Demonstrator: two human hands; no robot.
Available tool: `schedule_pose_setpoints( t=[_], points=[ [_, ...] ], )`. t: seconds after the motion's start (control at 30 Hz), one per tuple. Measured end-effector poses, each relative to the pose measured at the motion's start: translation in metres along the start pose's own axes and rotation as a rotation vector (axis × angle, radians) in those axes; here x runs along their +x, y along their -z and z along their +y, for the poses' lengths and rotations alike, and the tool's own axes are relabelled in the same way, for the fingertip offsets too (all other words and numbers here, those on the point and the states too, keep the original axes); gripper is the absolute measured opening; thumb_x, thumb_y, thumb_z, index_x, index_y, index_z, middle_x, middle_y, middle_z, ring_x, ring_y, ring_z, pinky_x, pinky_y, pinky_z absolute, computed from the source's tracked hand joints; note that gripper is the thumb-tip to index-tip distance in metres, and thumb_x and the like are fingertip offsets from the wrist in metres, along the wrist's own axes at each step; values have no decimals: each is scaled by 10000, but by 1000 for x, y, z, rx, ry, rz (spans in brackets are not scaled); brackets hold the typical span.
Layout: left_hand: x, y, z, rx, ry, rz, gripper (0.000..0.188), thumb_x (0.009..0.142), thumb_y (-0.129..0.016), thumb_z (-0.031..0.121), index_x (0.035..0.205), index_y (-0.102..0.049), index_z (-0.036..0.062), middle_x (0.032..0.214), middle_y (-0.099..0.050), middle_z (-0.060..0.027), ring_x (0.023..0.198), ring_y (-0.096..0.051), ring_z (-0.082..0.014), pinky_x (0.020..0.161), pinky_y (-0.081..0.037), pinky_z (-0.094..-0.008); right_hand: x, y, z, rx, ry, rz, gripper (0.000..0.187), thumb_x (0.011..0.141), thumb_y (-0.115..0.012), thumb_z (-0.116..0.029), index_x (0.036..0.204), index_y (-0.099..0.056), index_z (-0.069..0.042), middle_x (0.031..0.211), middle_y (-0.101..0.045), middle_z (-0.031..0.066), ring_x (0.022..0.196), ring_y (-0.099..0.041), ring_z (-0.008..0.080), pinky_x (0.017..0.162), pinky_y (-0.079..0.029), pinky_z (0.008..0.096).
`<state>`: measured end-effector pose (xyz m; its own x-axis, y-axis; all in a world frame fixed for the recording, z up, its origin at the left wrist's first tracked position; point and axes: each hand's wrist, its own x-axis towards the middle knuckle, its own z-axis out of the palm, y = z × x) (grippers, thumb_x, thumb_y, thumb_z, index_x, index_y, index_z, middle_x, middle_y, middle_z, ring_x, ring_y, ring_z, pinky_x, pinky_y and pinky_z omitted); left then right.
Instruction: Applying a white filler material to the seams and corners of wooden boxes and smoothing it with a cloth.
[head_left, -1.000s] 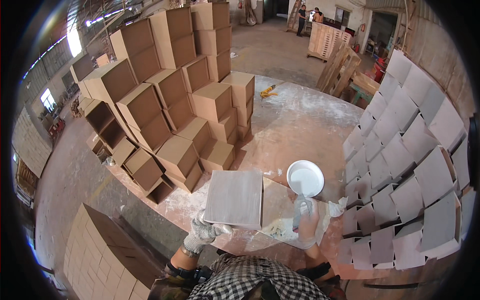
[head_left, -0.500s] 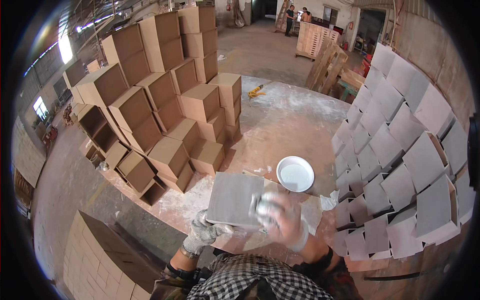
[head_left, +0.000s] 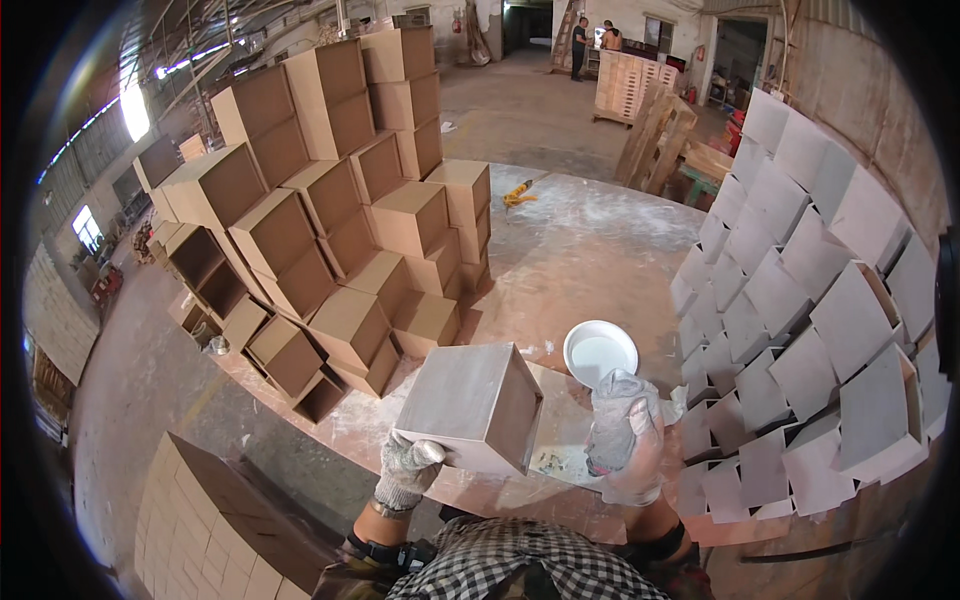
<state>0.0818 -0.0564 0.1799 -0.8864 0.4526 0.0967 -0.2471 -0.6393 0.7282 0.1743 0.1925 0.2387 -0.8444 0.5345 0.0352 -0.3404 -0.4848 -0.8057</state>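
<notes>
A person in a checkered garment [head_left: 520,560] steadies a grey-coated box [head_left: 460,395] near the close edge of a dusty bench [head_left: 590,270], the left hand [head_left: 410,468], in a knitted glove, gripping its near left corner. The box, blocky and with no clear long axis, is turned so its streaked, matte upper face runs away from the wearer, leaning slightly right, while a rimmed, inset panel faces right. Its underside is hidden, so whether it touches the bench cannot be told. The right hand [head_left: 642,475], under a thin translucent covering, clasps a crumpled, damp-looking grey cloth [head_left: 615,425]; most of its fingers are lost behind the folds. Just beyond sits a round white bowl [head_left: 600,350], its near rim covered by the cloth. Bare brown boxes [head_left: 345,320] stand stacked at left; grey boxes [head_left: 790,350] rise at right, bent by the lens and darkened toward the rim.
</notes>
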Motion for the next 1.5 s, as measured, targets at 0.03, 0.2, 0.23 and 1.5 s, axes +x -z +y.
schedule_pose_setpoints(
  t=[0.03, 0.2, 0.23, 1.5],
  points=[
    [0, 0, -1, -6, -10, 3, 745, 649, -846, 202, 1252, -478, -33, 1092, -630, -110, 1003, -624, -256, 785, -561, -390, 1, 4, 4, -29, 3, 0, 217, 955, -473, -186, 1081, -550, -26, 932, -584, 14, 793, -539, 89, 747, -440, 220],
    [-6, 16, -1, 217, -3, -1, 808, 624, -863, 288, 1260, -476, -27, 1111, -623, -116, 947, -642, -248, 768, -552, -353, 3, 1, 8, -99, 17, -22, 213, 930, -494, -127, 1106, -547, -22, 904, -572, -5, 792, -525, 78, 742, -427, 204],
    [-4, 15, 0, 445, -106, -1, 772, 622, -860, 325, 1221, -513, -19, 1075, -636, -101, 903, -644, -228, 746, -539, -333, 4, 3, 8, -178, 51, -81, 246, 938, -467, -150, 1129, -533, -10, 1004, -574, 36, 912, -533, 116, 839, -417, 249],
    [32, -49, 16, 767, -24, -61, 300, 744, -795, 261, 891, -675, 29, 838, -672, -17, 778, -584, -88, 704, -483, -268, -16, 30, 23, -971, 747, -555, 227, 746, -682, -43, 952, -591, -19, 975, -573, 141, 775, -617, 268, 663, -520, 347]
  ],
)
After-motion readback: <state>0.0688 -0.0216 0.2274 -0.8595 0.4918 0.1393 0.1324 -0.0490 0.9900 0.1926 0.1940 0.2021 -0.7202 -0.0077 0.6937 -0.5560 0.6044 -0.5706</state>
